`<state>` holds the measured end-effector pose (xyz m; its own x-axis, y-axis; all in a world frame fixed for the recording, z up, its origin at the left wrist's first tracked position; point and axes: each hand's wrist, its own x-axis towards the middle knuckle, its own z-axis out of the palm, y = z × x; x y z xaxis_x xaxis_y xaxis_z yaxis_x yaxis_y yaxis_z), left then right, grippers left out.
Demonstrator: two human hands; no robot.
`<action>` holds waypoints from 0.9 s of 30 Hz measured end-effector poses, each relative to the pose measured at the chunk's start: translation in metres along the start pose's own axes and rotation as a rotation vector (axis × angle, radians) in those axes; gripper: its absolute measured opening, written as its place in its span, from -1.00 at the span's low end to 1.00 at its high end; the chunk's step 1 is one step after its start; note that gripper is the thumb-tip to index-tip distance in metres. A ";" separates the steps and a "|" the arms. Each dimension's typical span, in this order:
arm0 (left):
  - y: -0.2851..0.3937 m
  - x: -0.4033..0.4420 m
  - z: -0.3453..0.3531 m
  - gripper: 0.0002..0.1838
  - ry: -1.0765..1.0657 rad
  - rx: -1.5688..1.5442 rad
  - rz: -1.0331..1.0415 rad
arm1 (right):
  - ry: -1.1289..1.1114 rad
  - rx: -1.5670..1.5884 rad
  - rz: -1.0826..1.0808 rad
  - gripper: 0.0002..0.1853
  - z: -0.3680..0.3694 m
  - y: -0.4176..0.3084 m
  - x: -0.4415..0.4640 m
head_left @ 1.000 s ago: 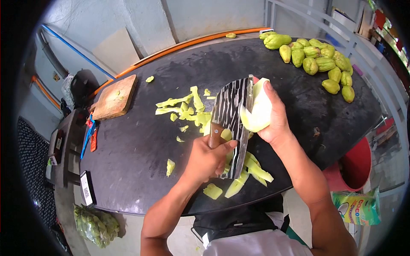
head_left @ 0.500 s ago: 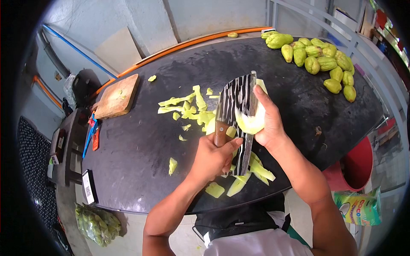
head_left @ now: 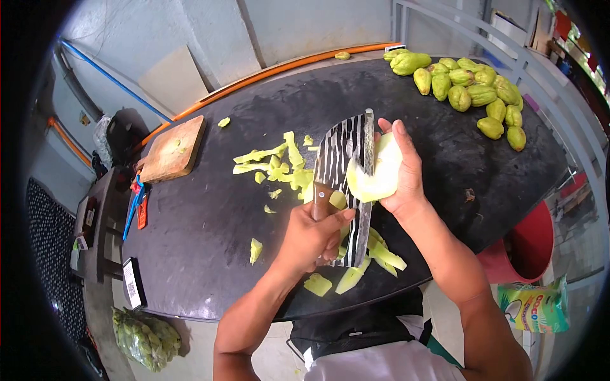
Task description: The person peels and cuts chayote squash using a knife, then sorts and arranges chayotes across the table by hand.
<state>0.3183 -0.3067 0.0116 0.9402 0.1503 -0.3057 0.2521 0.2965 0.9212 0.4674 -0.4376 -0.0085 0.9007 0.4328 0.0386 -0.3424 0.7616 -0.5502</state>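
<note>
My left hand is wrapped round the wooden handle of a wide knife with a black-and-white striped blade. My right hand holds a pale, peeled piece of green fruit by its right side, with the thumb at the top. The blade stands against the left side of the fruit, where a curved slice overlaps it. Pale green peelings lie on the dark table left of the knife. Longer strips are below the blade, partly hidden by it.
Whole green fruits are heaped at the table's back right. A wooden board and a red peeler are at the left. Past the right edge stand a red bucket and a green packet. A bag of greens lies below left.
The fruit in my right hand has tilted, showing more of its pale face. The knife and my left hand have shifted slightly left in view, as has the whole scene.
</note>
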 end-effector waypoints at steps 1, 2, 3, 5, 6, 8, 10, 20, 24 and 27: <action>-0.001 0.001 0.002 -0.65 0.011 0.027 0.028 | -0.057 -0.020 0.009 -0.48 0.000 0.003 -0.001; -0.002 0.000 0.004 -0.67 0.021 0.043 0.032 | -0.112 -0.040 0.019 -0.49 0.000 0.006 -0.002; -0.002 0.000 0.007 -0.68 0.030 0.060 0.035 | -0.098 -0.039 0.025 -0.50 0.001 0.008 -0.003; -0.004 0.001 0.006 -0.73 0.022 0.073 0.057 | -0.073 -0.034 0.033 -0.53 0.004 0.011 -0.004; -0.005 0.002 0.006 -0.70 0.020 0.069 0.059 | -0.061 -0.034 0.039 -0.54 0.005 0.012 -0.005; -0.008 0.005 0.007 -0.63 0.019 0.058 0.063 | -0.063 -0.047 0.034 -0.54 0.003 0.014 -0.003; -0.011 0.007 0.006 -0.62 0.009 0.062 0.065 | -0.043 -0.077 0.023 -0.55 0.002 0.014 -0.003; -0.006 0.002 0.003 -0.60 -0.009 0.031 0.008 | -0.031 -0.123 -0.003 -0.63 0.012 0.005 -0.005; -0.007 0.004 0.007 -0.60 0.001 0.059 0.017 | -0.040 -0.152 0.020 -0.64 0.014 0.004 -0.008; -0.010 0.006 0.011 -0.59 -0.008 0.071 -0.003 | -0.021 -0.212 0.038 -0.66 0.013 0.011 -0.010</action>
<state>0.3237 -0.3191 0.0032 0.9412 0.1415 -0.3068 0.2704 0.2290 0.9351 0.4508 -0.4275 -0.0036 0.8816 0.4710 0.0304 -0.3101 0.6266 -0.7150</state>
